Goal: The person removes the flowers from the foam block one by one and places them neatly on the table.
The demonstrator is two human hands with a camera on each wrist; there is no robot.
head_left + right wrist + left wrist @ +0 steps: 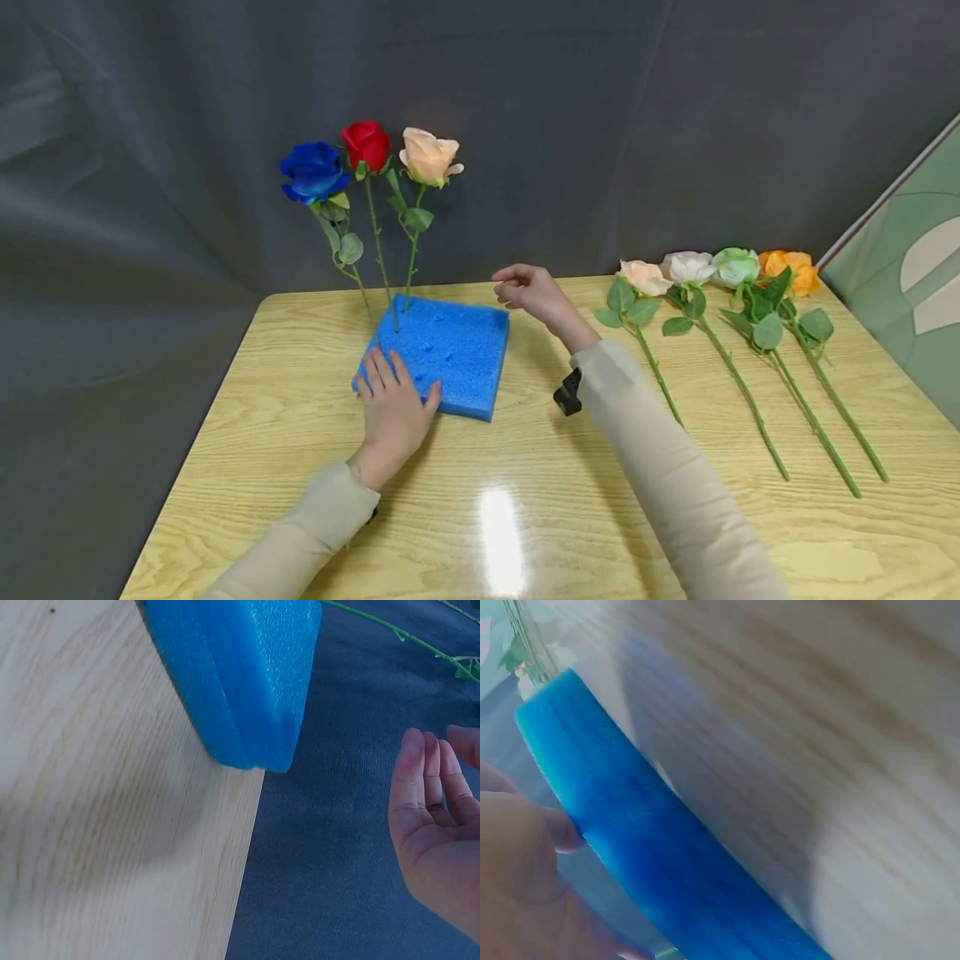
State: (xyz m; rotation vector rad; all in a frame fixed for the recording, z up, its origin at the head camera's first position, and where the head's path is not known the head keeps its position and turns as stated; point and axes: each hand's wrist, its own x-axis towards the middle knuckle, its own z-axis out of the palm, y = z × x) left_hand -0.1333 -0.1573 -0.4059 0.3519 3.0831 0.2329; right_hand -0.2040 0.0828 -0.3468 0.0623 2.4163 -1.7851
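Note:
A blue foam block [465, 354] lies on the table, with a blue rose [315, 172], a red rose [367, 146] and a peach rose [430, 157] standing at its left part. My left hand [393, 417] rests on the block's front left part, fingers spread; in the left wrist view the hand [521, 870] touches the foam [645, 825]. Beyond the block's back right corner, my right hand [532, 293] is in the air, holding nothing. The right wrist view shows that hand [442, 817] with fingers loosely bent, apart from the foam [225, 682].
At the right of the table [427, 533] lie a peach rose [645, 277], a white rose [688, 267], a pale green rose [736, 267] and an orange rose [791, 271], stems toward the front. A dark cloth [525, 125] hangs behind; a green patterned panel [900, 275] is at the right.

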